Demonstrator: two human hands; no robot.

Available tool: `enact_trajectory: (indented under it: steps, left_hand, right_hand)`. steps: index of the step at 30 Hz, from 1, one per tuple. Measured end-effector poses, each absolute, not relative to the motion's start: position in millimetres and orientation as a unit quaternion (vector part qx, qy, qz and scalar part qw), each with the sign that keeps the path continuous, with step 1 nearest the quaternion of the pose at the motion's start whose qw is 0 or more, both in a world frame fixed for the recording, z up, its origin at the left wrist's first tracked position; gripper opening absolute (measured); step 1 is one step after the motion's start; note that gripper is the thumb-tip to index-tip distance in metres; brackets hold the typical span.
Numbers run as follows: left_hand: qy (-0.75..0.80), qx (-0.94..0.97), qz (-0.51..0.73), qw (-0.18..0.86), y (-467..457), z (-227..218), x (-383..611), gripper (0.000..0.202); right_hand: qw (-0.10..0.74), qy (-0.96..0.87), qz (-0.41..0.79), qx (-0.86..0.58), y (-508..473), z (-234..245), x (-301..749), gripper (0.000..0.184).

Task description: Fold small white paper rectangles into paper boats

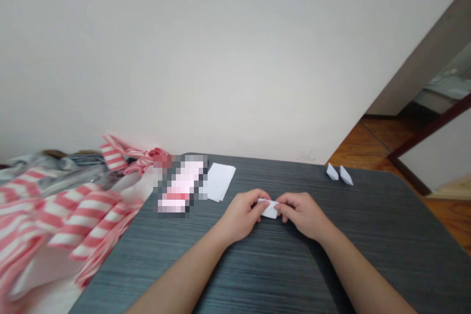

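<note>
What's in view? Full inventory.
folded paper: 1, white, between both hands
small folded papers: 2, white, table's far right
paper sheet: 1, white, on table, beside blurred object
blurred object: 1, pink and white, pixelated, on table
table: 1, dark grey, under these
striped fabric: 1 heap, red and white, left of table
grey fabric: 1 heap, behind stripes
wooden floor: orange-brown, right
wall: 1, off-white, behind table
left hand: 1, fingers on folded paper
right hand: 1, fingers on folded paper

The single head-worn camera looks forward and down from above the person's forearms (pixel 176 279) onto a dark grey table (pixel 371 225), taking in its far edge, the white wall (pixel 221 49) beyond, and a wooden floor (pixel 371 140) at right.
</note>
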State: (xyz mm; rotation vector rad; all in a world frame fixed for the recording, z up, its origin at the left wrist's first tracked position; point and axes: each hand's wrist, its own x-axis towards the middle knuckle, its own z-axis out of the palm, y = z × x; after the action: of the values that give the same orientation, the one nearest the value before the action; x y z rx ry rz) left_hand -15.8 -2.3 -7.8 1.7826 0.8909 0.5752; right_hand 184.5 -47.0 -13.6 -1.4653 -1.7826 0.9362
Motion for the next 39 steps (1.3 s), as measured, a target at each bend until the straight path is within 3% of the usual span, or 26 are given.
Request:
enact_trajectory:
  steps: [39]
  left_hand:
    - [0.365,0.748,0.245,0.497,-2.7,-12.6,-14.9,0.022]
  right_hand:
    - [0.336,-0.66,0.401,-0.539,-47.7,-17.0,188.0,0.022]
